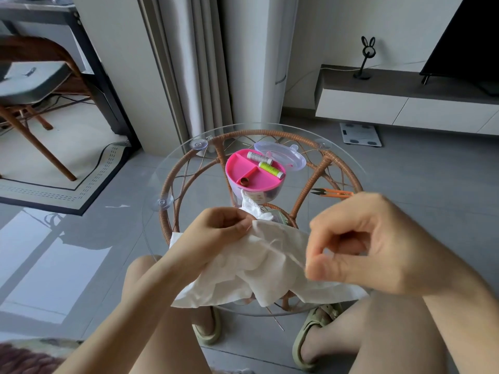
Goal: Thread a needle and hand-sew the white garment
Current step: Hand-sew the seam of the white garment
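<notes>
The white garment (259, 268) lies crumpled on the near part of the round glass table (189, 155) and hangs over its front edge. My left hand (218, 228) pinches the cloth's upper edge between thumb and fingers. My right hand (364, 244) hovers to the right of the cloth, raised, its thumb and forefinger pressed together. A faint thread (286, 252) runs from that pinch toward the cloth. The needle itself is too small to see.
A pink sewing box (253, 174) with a grey spool (259, 157), a green spool (271, 170) and a clear lid (283, 155) stands mid-table. Orange thread snips (333, 193) lie at the right. My knees sit under the table's front edge.
</notes>
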Demonstrator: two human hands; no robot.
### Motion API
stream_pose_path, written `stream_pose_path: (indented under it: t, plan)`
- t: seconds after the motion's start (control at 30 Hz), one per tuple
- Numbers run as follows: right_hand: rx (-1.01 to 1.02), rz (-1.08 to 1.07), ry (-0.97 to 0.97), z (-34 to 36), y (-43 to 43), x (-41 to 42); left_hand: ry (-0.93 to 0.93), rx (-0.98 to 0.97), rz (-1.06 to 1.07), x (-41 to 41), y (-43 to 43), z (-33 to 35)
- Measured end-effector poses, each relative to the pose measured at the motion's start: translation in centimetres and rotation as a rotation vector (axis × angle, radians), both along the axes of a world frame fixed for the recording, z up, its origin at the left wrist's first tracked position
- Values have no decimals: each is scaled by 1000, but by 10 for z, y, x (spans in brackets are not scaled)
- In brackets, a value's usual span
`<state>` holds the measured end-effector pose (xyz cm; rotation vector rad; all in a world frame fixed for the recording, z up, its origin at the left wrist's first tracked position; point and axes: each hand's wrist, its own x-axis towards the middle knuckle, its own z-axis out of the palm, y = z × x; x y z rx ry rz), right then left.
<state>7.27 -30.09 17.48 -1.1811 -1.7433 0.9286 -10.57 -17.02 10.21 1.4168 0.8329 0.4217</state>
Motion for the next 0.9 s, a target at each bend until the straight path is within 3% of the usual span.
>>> stream_pose_path:
  t: [0.17,0.3,0.5,0.83,0.9]
  plan:
    - [120,-410,-251,-32,26,-9,-133,-121,-77,-2,-4,6]
    - [-109,-308,-146,-53,37,-10,-172,-125,-130,-3,-5,7]
    - [-162,-350,-70,-60,32,-5,-3,29,-131,-9,-2,2]
    - [-72,-410,-131,-77,19,-6,37,12,-80,-2,-5,-8]
    - [18,-433,-247,-77,15,-8,36,1,-70,-3,-4,-9]
